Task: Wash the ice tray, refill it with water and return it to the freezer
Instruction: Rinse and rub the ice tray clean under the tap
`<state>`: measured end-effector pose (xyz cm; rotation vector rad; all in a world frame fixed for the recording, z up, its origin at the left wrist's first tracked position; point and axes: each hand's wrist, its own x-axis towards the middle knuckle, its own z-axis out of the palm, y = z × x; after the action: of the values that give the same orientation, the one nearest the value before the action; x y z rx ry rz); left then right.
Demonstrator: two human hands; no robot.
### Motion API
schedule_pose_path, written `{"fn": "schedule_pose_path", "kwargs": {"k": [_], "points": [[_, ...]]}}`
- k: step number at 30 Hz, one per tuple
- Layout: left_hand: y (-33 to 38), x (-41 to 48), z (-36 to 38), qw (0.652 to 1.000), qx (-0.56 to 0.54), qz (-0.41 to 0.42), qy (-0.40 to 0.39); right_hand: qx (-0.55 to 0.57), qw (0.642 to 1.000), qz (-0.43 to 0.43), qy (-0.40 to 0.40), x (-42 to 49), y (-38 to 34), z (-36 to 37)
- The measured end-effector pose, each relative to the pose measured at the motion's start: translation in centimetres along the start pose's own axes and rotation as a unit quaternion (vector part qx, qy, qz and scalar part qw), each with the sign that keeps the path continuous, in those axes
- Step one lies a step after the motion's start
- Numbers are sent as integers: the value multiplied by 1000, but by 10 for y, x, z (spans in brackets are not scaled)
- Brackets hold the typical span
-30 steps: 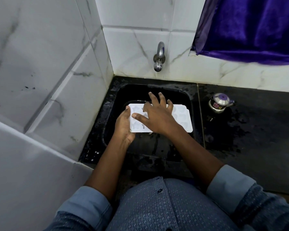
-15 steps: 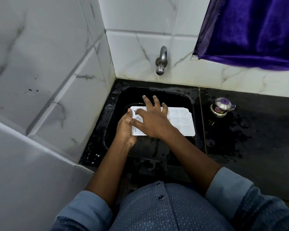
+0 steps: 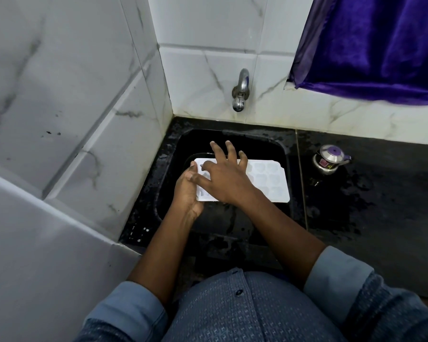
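White ice tray [image 3: 267, 178] level over black sink [image 3: 286, 149], long axis left-right, just in front of tap [image 3: 240, 95]; left hand [image 3: 187, 191] gripping left short end, thumb on top; right hand [image 3: 225, 178] flat on left half, fingers spread straight, grasping nothing; right half bare; wet black counter [image 3: 381, 206], small steel pot [image 3: 330, 159] at right.

Tray [image 3: 267, 180] over sink [image 3: 286, 154], below tap [image 3: 240, 95]. Left hand [image 3: 187, 191] at tray's left end; right hand [image 3: 226, 178] on top. Pot [image 3: 329, 159] right, on table [image 3: 381, 206].
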<state>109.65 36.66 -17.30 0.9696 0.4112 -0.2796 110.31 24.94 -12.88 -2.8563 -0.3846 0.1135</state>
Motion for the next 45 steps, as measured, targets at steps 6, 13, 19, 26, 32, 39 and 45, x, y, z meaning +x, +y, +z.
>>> {"fn": "schedule_pose_path", "kwargs": {"k": [6,13,19,26,32,39,45], "points": [[0,1,0,1000,-5,2,-9,3,1000,8,5,0,-2,-2],[-2,-1,0,1000,12,11,-5,-4,1000,10,1,1,0,-1],[0,-5,3,1000,10,-1,5,-9,1000,9,2,-3,-2,-2],[1,-6,3,1000,10,5,7,5,1000,16,14,-3,-3,-2],[0,-3,-2,1000,26,3,7,5,1000,7,13,-4,-3,0],[0,-2,1,1000,24,1,14,10,1000,12,8,-3,-2,0],[0,1,0,1000,24,4,7,16,1000,14,12,-3,-3,-3]]}}
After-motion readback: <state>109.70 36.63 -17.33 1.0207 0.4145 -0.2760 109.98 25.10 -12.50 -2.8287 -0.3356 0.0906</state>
